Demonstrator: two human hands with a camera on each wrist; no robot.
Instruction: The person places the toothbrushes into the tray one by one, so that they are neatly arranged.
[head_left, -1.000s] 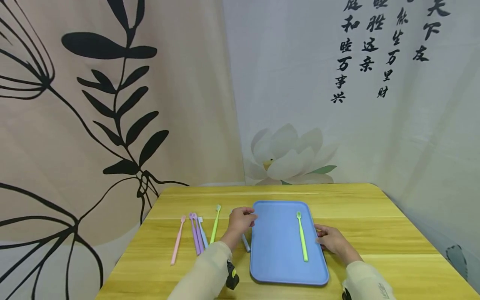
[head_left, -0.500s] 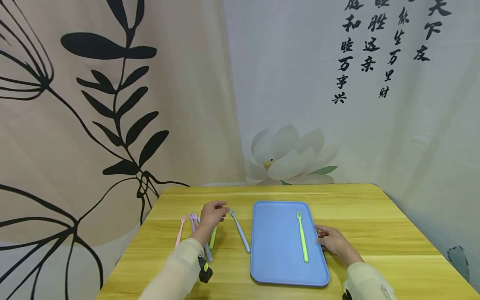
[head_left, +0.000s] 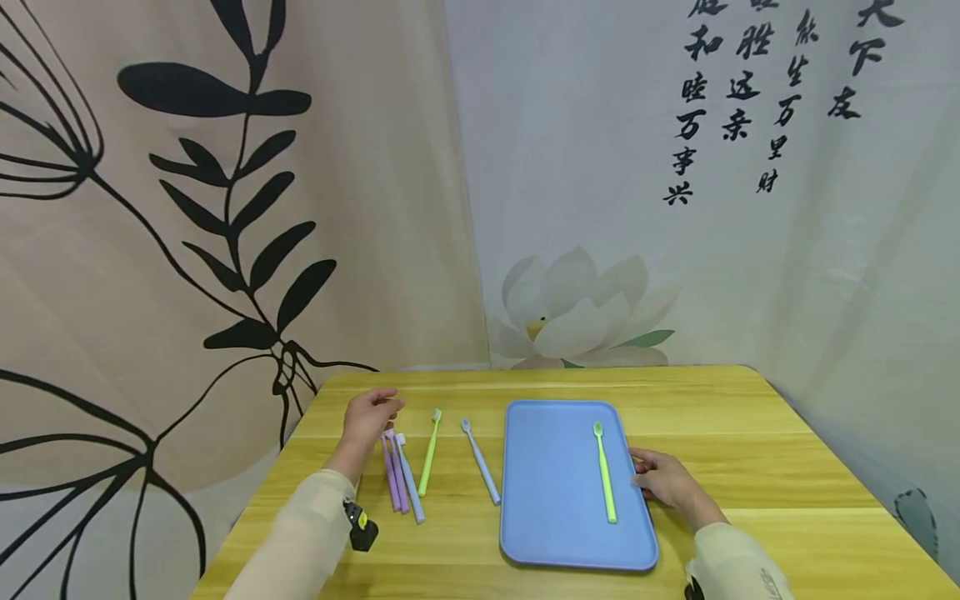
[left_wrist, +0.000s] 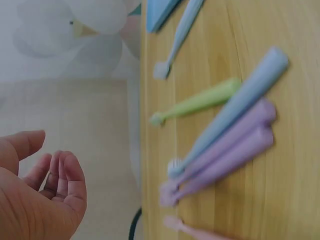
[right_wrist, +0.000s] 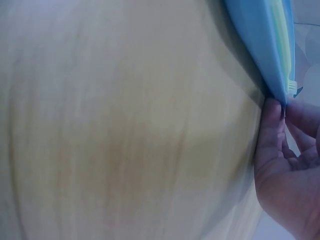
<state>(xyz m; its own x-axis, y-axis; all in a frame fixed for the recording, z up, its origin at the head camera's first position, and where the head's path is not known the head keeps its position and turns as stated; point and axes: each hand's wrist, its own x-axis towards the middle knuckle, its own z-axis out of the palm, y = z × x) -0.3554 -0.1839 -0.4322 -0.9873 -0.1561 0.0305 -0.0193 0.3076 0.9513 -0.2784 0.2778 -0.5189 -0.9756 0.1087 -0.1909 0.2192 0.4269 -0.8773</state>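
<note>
My left hand (head_left: 367,421) is raised over the far ends of the toothbrushes at the left, its fingers loosely bent and nothing in them. Below it lie two purple toothbrushes (left_wrist: 227,162) side by side, with a blue toothbrush (left_wrist: 235,110) against them. A pink toothbrush (left_wrist: 197,232) shows in the left wrist view; in the head view, the left hand and forearm mostly hide it. At the right, my right hand (head_left: 667,481) pinches the rim of a blue tray (head_left: 551,492) between thumb and fingers. On the tray rests one green toothbrush (head_left: 605,475).
Between the purple pair and the tray lie another green toothbrush (head_left: 430,454) and a second blue toothbrush (head_left: 481,462), spaced apart. Everything is on a wooden table (head_left: 772,467), with a printed curtain (head_left: 390,208) hanging behind its far edge.
My left hand has moved left from the tray's left edge, past the blue and green toothbrushes, to above the purple ones. The right hand and the tray have stayed in place.
</note>
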